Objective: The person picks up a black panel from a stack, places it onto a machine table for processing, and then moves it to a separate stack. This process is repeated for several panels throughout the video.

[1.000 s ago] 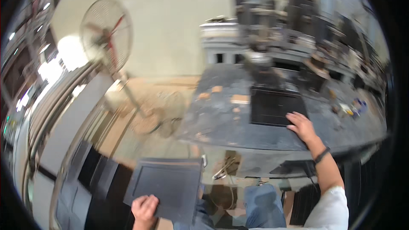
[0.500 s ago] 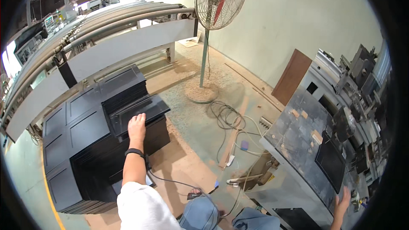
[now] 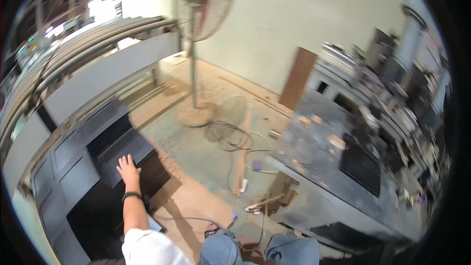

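Note:
My left hand (image 3: 128, 171), with a dark band at the wrist, rests with fingers spread on the near edge of a black panel (image 3: 125, 152). That panel tops a lower pile within a group of stacked black panels (image 3: 73, 164), some with recessed rectangular faces. Nothing is gripped in this hand. On the grey worktable to the right lies another black panel (image 3: 360, 169), apart from my hands. My right hand is out of sight. Motion blurs the picture somewhat.
A roller conveyor (image 3: 113, 41) runs behind the stacks. A caged pedestal fan (image 3: 203, 5) stands by the wall. Cables (image 3: 228, 135) loop over the dusty floor. The worktable (image 3: 314, 118) carries wood scraps (image 3: 336, 142), with machinery (image 3: 392, 103) behind. A brown board (image 3: 298, 78) leans on the wall.
The view has swung right, shifting everything leftward. My right hand has left the picture from beside the worktable. My left hand stays on the stacked panel, its fingers now spread wider.

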The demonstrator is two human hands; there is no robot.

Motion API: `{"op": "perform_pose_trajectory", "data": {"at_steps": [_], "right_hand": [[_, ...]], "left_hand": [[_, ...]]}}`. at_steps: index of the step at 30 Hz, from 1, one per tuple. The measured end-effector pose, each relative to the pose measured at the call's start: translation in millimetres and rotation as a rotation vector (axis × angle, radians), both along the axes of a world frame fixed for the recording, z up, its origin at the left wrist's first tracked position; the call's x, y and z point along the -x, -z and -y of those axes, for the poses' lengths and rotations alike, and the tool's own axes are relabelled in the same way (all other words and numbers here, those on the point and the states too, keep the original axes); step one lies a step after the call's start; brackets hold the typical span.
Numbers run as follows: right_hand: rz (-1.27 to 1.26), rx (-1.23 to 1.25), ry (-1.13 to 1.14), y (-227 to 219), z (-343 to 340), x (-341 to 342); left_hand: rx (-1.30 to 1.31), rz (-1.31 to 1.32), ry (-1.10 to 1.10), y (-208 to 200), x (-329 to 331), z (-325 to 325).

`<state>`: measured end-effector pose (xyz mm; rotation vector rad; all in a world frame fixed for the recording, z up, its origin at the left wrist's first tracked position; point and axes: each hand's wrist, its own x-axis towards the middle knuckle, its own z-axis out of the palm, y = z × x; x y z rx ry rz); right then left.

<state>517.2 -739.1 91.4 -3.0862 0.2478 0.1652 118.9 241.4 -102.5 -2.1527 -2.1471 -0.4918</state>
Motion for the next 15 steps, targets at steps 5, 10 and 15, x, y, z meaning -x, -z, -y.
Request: {"op": "perform_pose_trajectory", "data": {"at_steps": [5, 10, 15], "right_hand": [[0.572, 0.030, 0.134, 87, 22, 3], [0.723, 0.046, -0.056, 57, -30, 41], [0.933, -0.266, -0.440, -38, -115, 16]], "left_hand": [[-0.355, 0.458, 0.811, -76, -185, 100], [-0.413, 0.684, 1.722, -196, -391, 303], [-0.032, 0.263, 1.773, -173, -539, 408]]}}
